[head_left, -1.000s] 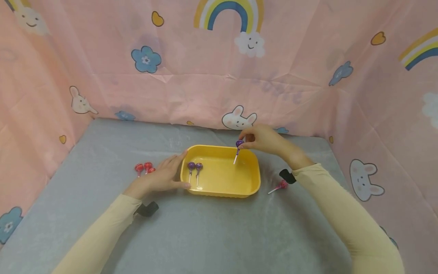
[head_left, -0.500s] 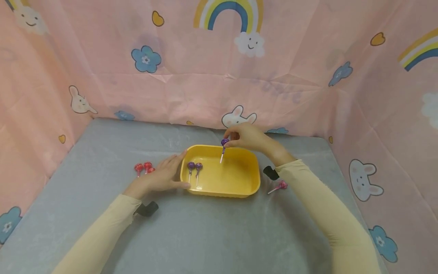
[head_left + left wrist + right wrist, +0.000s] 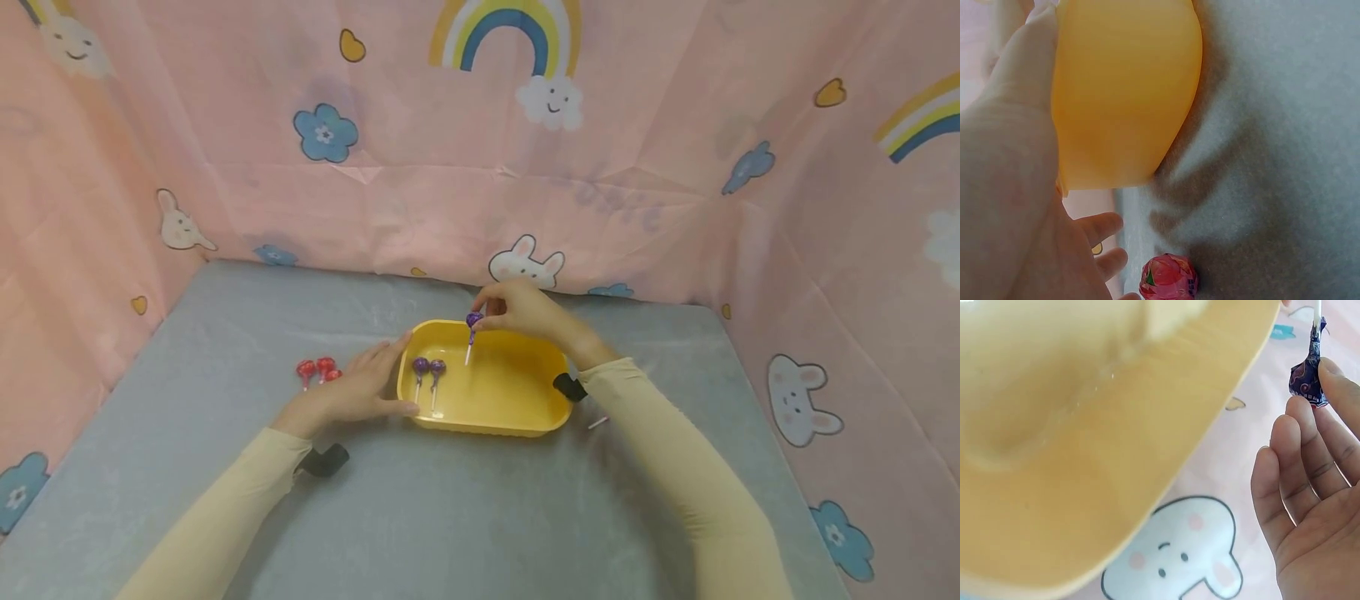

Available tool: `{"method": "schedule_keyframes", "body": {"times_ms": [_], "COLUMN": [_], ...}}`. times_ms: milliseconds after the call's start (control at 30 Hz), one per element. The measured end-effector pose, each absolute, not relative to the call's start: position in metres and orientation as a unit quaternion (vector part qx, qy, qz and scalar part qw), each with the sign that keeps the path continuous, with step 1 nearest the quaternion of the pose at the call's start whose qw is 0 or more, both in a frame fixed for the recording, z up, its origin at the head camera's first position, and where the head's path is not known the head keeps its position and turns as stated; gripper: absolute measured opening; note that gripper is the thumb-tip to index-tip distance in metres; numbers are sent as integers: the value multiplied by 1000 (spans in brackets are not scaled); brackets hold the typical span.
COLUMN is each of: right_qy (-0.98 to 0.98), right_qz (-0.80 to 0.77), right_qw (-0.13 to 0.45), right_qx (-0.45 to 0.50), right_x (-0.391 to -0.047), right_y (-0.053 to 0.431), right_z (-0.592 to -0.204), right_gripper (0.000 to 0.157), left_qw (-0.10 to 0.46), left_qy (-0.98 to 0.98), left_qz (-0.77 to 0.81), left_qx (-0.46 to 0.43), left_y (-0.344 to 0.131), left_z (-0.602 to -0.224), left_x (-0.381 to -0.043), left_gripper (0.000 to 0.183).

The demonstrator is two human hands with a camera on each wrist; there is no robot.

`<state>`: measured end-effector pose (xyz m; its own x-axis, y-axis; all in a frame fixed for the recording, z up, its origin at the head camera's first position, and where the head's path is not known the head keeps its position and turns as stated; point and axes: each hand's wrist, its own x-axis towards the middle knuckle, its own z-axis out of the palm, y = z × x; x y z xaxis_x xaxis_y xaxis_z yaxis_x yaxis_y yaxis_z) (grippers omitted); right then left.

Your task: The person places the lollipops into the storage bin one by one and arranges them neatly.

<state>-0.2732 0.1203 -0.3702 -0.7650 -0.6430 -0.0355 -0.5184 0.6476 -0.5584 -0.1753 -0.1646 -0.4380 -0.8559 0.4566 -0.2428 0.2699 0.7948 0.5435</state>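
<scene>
My right hand (image 3: 525, 315) pinches a purple-wrapped lollipop (image 3: 473, 321) by its head between thumb and fingertips, over the far side of a yellow plastic tub (image 3: 495, 387). Its white stick points down toward the tub in the head view; the right wrist view shows the dark purple wrapper (image 3: 1305, 381) close up. Against the tub's left end rests my left hand (image 3: 356, 387), fingers extended along the outside and thumb at the near rim. Two more purple lollipops (image 3: 437, 368) lie side by side inside, at the left, sticks toward me.
Several red lollipops (image 3: 305, 368) lie on the grey tabletop (image 3: 450, 517) left of the tub, partly behind my left hand. Right of the tub a white stick (image 3: 597, 422) shows from under my right forearm. A pink printed curtain (image 3: 420, 200) encloses the back and sides.
My right hand has carried the purple lollipop leftward along the tub's far side. Its forearm now covers the pink lollipop's head on the right. My left hand has stayed in place.
</scene>
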Motion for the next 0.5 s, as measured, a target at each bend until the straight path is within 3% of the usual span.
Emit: {"method": "schedule_keyframes", "body": {"times_ms": [500], "right_qy": [891], "right_qz": [-267], "right_qw": [157], "right_qx": [-333], "right_x": [-270], "right_y": [101], "right_z": [-397], "right_gripper": [21], "left_qw": [187], "left_qy": [928], "left_qz": [258], "left_qx": [193], "left_y": [-164], "left_z": [-440], "left_x": [-176], "left_gripper": [116]}}
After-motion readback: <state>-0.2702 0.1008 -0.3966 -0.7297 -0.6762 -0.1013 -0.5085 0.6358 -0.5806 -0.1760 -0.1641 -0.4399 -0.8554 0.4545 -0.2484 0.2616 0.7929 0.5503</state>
